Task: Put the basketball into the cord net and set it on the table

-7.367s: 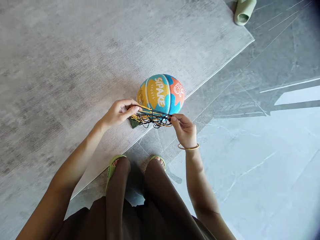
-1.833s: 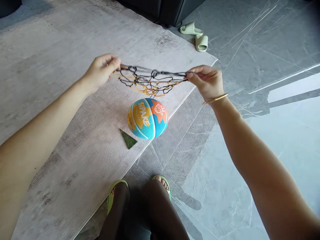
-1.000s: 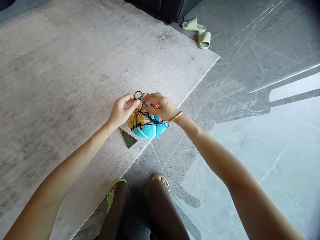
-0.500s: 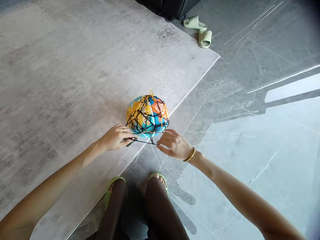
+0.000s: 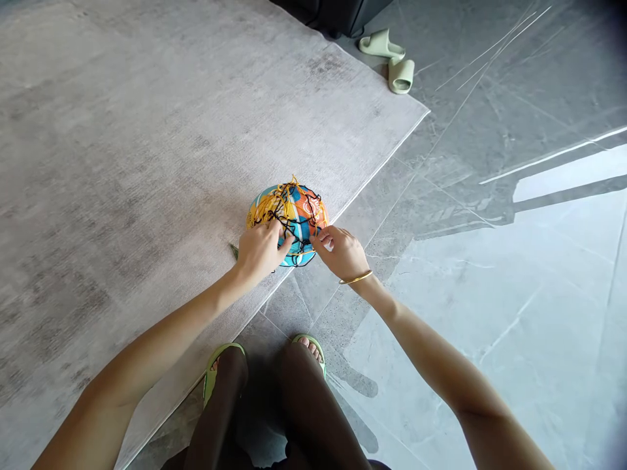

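Both hands meet at the near side of a small basketball [image 5: 289,219] that sits on the edge of a grey rug [image 5: 147,143], just where the rug gives way to grey tiled floor [image 5: 490,274]. Left hand [image 5: 260,251] is curled against the ball's lower left side, fingers closed on strands of the net [image 5: 287,207]; right hand [image 5: 340,251], wearing one gold bangle [image 5: 356,279] at the wrist, pinches net cord at the ball's lower right. One ball is in view: turquoise, orange and yellow panels, wrapped over its top and sides in one loose mesh net of black and yellow cord, bunched at the crown. One small dark green triangular piece [image 5: 234,249] pokes out from behind the left hand on the rug. Nearer the viewer, two feet in green sandals [image 5: 215,365] stand on the tiles. Farther off, two pale green slides [image 5: 392,59] lie on the floor beside a dark piece of furniture [image 5: 333,13].
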A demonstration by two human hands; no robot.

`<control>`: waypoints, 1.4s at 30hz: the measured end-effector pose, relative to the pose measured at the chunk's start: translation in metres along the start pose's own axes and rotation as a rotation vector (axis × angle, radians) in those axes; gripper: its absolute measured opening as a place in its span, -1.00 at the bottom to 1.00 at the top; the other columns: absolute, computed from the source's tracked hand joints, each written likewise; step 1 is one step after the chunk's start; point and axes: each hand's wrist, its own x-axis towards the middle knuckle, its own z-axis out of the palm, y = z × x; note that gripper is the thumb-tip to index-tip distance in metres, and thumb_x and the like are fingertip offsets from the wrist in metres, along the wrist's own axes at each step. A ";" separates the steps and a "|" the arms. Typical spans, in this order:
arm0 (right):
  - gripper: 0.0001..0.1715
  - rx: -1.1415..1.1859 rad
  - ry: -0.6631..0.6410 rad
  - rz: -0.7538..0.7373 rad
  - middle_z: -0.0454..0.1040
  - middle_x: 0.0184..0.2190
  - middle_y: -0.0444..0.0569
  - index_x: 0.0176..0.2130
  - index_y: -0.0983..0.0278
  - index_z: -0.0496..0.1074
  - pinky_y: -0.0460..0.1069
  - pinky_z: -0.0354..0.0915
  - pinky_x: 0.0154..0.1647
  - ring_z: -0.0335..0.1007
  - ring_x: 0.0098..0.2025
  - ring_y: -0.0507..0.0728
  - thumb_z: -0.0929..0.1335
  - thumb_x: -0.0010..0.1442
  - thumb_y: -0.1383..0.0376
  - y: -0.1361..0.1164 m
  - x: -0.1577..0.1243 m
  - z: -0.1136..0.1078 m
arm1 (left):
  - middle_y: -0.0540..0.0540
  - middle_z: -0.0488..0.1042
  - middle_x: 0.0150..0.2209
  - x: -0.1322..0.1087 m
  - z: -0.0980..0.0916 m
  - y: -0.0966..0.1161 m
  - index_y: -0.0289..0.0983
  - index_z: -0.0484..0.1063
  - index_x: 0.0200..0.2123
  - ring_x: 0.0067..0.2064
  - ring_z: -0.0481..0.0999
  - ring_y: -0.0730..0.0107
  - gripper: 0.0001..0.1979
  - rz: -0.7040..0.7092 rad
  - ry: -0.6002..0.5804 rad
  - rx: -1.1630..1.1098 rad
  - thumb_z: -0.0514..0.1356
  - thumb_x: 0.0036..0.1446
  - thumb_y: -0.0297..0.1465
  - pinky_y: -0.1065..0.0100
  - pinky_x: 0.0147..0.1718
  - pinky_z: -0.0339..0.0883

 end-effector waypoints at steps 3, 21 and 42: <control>-0.81 0.137 -0.031 0.105 0.52 -0.47 -0.04 -0.42 0.21 0.39 0.04 0.32 -0.34 0.39 -0.44 0.11 0.36 0.12 0.15 0.005 0.006 0.003 | -0.11 0.50 -0.45 0.001 0.008 0.004 -0.23 0.35 -0.38 -0.37 0.51 0.29 -0.89 -0.095 -0.025 -0.107 0.14 0.21 -0.38 0.32 -0.33 0.32; -0.71 1.227 -0.130 0.337 0.42 -0.50 -0.16 -0.39 0.15 0.27 0.11 0.47 -0.13 0.48 -0.35 0.11 0.32 0.16 0.02 -0.025 -0.019 -0.005 | -0.15 0.50 -0.18 0.009 -0.003 0.016 -0.22 0.48 -0.25 -0.08 0.45 0.21 -0.84 0.099 -0.054 -0.233 0.23 0.17 -0.26 0.12 -0.02 0.31; -0.88 0.847 -0.078 0.040 0.51 -0.40 -0.06 -0.45 0.19 0.35 -0.16 0.05 -0.71 0.42 -0.46 -0.03 0.33 0.14 0.32 -0.113 0.127 -0.161 | 0.08 0.06 -0.47 0.167 -0.184 0.043 -0.42 0.38 -0.38 -0.01 0.50 0.18 -0.45 0.597 -0.068 0.360 -0.17 0.31 -0.12 0.19 -0.06 0.10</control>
